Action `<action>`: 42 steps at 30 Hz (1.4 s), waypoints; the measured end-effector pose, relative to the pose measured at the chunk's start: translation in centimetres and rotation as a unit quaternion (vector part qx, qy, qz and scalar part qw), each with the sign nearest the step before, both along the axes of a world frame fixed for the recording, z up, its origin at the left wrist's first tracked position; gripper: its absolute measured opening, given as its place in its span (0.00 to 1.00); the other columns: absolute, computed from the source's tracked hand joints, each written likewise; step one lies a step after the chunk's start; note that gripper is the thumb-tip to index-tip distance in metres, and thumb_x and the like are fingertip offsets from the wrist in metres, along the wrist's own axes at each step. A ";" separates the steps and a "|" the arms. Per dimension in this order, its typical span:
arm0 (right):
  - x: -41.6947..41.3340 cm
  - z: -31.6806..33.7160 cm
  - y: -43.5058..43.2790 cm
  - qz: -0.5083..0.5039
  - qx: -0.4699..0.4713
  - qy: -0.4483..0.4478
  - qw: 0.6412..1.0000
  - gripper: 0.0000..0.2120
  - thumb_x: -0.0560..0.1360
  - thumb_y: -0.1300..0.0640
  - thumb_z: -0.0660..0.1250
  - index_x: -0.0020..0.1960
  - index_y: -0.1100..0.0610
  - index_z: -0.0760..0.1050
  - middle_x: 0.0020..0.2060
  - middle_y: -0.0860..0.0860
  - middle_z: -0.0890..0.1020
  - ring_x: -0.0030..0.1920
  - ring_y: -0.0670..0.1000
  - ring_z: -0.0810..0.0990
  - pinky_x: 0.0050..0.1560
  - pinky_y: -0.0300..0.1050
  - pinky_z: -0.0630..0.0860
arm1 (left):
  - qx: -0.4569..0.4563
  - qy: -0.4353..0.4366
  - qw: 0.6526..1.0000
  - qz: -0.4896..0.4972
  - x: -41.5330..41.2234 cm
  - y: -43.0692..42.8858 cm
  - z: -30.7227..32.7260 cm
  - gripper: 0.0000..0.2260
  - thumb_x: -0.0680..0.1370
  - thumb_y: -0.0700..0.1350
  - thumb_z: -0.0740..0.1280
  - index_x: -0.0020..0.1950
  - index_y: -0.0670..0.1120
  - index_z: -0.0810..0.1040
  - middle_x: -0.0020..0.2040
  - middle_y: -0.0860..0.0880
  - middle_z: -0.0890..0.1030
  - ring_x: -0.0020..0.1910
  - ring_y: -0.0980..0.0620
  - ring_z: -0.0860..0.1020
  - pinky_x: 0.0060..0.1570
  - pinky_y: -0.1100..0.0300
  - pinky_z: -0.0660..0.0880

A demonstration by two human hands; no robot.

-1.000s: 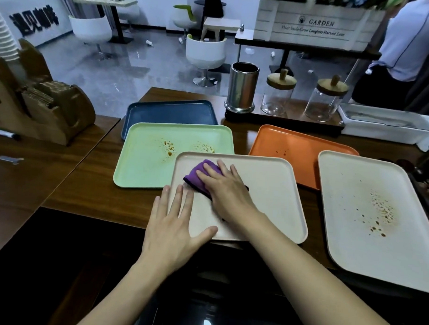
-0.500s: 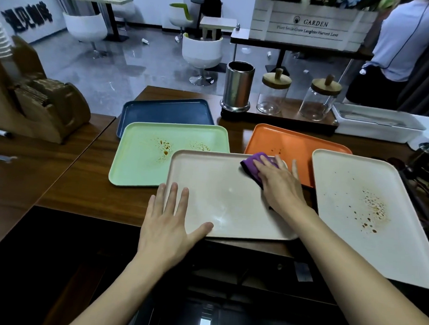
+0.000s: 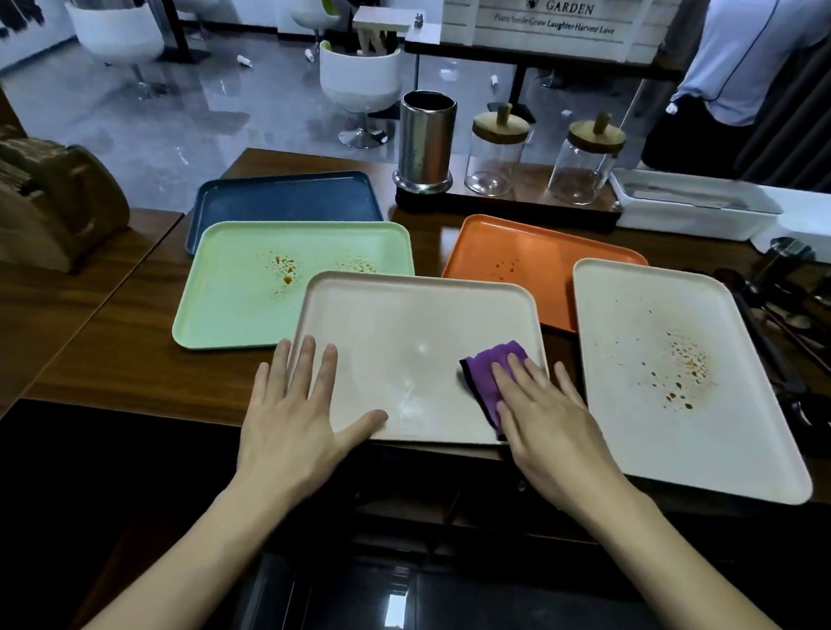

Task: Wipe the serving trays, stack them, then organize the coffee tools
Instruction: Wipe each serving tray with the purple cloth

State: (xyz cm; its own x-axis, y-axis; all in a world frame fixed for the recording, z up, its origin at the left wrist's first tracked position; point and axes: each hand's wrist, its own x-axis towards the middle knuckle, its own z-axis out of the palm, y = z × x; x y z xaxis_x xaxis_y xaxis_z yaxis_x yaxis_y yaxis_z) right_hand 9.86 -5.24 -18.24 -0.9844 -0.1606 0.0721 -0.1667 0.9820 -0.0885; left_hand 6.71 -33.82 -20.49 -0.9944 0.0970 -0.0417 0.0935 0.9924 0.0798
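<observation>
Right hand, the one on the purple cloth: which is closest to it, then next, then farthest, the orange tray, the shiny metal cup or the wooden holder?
From the right hand:
1. The orange tray, just behind it.
2. The metal cup, farther back on the dark stand.
3. The wooden holder, way over at the left end.

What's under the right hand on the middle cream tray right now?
A purple cloth, pressed flat on the cream tray by the right hand. Its far edge shows past the fingers; the rest, and any stain beneath, is covered.
</observation>
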 end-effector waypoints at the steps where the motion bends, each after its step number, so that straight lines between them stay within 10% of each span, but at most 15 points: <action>1: 0.5 -0.3 -0.1 0.004 0.004 0.004 1.000 0.29 0.82 0.48 0.45 0.77 0.57 0.67 0.75 0.55 0.69 0.77 0.54 0.64 0.78 0.51 0.47 | 0.001 0.002 1.000 -0.001 0.0 0.0 0.0 0.56 0.62 0.82 0.25 0.84 0.52 0.39 0.83 0.48 0.37 0.81 0.46 0.32 0.80 0.45 0.39; 7: 1.1 -0.9 -2.3 0.044 -0.013 0.009 0.999 0.28 0.80 0.50 0.50 0.75 0.61 0.70 0.74 0.58 0.71 0.76 0.58 0.67 0.78 0.53 0.49 | -0.003 0.011 1.000 -0.008 -0.1 0.1 -0.1 0.57 0.62 0.82 0.26 0.84 0.50 0.41 0.84 0.47 0.40 0.81 0.45 0.34 0.80 0.46 0.41; 14: -3.8 0.3 -6.2 0.159 -0.024 -0.045 0.986 0.30 0.81 0.49 0.44 0.82 0.53 0.49 0.82 0.51 0.49 0.81 0.52 0.45 0.78 0.49 0.37 | 0.003 0.019 0.999 -0.025 -0.1 0.1 0.2 0.58 0.64 0.83 0.29 0.84 0.47 0.43 0.84 0.46 0.41 0.80 0.46 0.30 0.80 0.48 0.38; 33: -15.6 2.7 -14.4 0.311 -0.122 -0.034 0.942 0.21 0.80 0.59 0.60 0.72 0.52 0.73 0.74 0.51 0.71 0.75 0.50 0.65 0.70 0.44 0.65 | 0.062 0.062 0.996 -0.015 -0.1 0.0 -0.2 0.49 0.72 0.77 0.49 0.84 0.47 0.49 0.84 0.48 0.42 0.80 0.49 0.31 0.80 0.53 0.36; 42: -16.0 2.3 -14.2 0.255 -0.055 0.020 0.965 0.22 0.82 0.58 0.59 0.76 0.53 0.67 0.77 0.49 0.67 0.76 0.53 0.63 0.71 0.52 0.68 | 0.037 0.058 0.998 -0.014 -0.2 0.0 -0.1 0.49 0.72 0.78 0.45 0.84 0.50 0.47 0.84 0.50 0.42 0.81 0.49 0.34 0.80 0.52 0.38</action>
